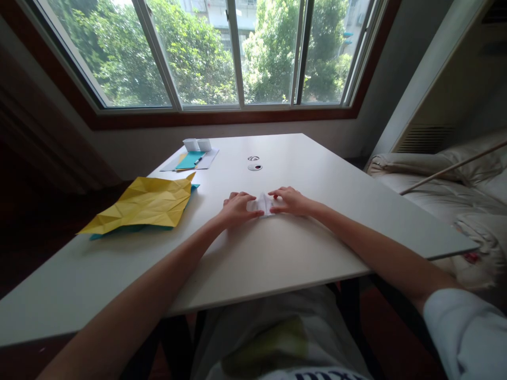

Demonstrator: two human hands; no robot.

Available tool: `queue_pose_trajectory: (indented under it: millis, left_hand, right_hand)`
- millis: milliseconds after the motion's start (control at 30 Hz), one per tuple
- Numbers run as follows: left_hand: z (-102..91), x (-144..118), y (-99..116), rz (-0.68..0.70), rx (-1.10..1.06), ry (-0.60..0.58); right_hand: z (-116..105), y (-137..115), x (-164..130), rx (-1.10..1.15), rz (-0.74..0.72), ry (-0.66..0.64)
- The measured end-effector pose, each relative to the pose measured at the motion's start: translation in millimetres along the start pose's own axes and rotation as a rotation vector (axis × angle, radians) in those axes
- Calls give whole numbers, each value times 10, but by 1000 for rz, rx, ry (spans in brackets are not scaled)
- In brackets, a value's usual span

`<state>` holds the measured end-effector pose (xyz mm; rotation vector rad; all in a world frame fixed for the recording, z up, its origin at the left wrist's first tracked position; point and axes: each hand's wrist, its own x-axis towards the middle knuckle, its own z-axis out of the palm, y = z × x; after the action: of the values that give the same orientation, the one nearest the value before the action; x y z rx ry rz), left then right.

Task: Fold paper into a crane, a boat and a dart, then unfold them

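Note:
A small folded piece of white paper (262, 204) lies on the white table (301, 232) between both my hands. My left hand (236, 208) presses on its left side with the fingertips. From the right, my right hand (290, 200) pinches the paper's other edge. Fingers cover part of the paper, so its exact shape is unclear.
A creased yellow sheet (146, 205) lies over a teal sheet at the table's left. Further back are a teal paper with a pen (190, 160), two small white boxes (197, 144) and a cable hole (254, 167). A bed with bedding (443, 184) is on the right.

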<state>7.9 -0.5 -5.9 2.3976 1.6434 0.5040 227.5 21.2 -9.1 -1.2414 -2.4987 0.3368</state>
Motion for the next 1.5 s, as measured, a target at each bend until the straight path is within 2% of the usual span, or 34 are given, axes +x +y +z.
queue_pose_trajectory:
  millis: [167,333,533,767,933,1033,1267,1500]
  left_hand:
    - [-6,-10,11,26,-11,31]
    - [0,-22,17,45,-1,60]
    - [-8,-30,82,32,-11,33]
    - [17,-8,69,31,-159,23]
    - [27,17,62,47,-316,21]
    - [24,28,78,22,-338,38]
    - [21,63,61,-59,-310,9]
    - [8,96,-4,-65,-385,-44]
  right_hand:
    - [16,18,18,43,-22,-5]
    - [31,24,23,185,-10,2]
    - [45,52,26,302,4,1]
    - [45,47,33,335,41,-9]
    - [83,70,42,449,45,3]
    - [91,71,44,500,52,-11]
    - [14,-3,65,391,41,-64]
    - [15,-51,75,357,86,-31]
